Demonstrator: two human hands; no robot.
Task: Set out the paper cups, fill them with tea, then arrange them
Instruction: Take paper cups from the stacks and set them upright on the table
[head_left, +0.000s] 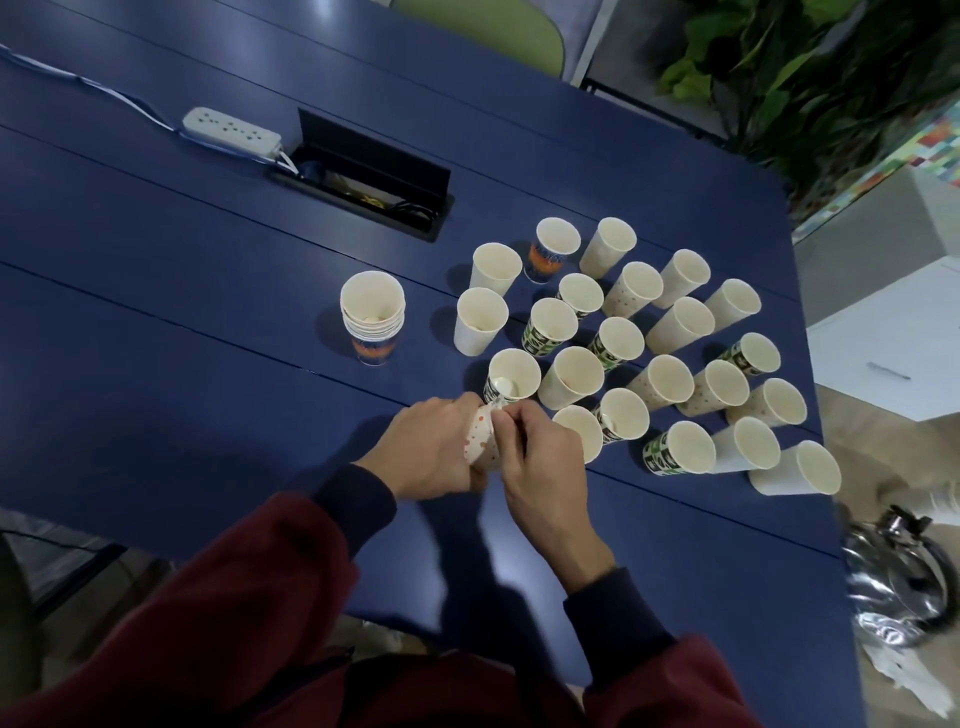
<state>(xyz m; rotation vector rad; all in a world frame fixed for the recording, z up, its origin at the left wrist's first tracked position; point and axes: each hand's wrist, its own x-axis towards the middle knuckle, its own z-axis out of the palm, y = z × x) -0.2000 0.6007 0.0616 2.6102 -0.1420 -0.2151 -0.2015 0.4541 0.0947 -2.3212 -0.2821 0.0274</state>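
Note:
Several empty paper cups (571, 375) stand upright in loose rows on the blue table (182, 291), right of centre. A short stack of nested cups (372, 317) stands apart to their left. Near the table's front, both hands meet on one white cup with orange dots (482, 440), held tilted on its side. My left hand (431, 449) grips it from the left. My right hand (540, 457) pinches it at the rim end. The cup's inside is hidden by the fingers.
A white power strip (231, 132) with its cable lies at the back left, beside an open black cable box (363, 174) set in the table. A shiny metal kettle (898, 582) sits on the floor at the right. Plants and a green chair stand beyond the far edge.

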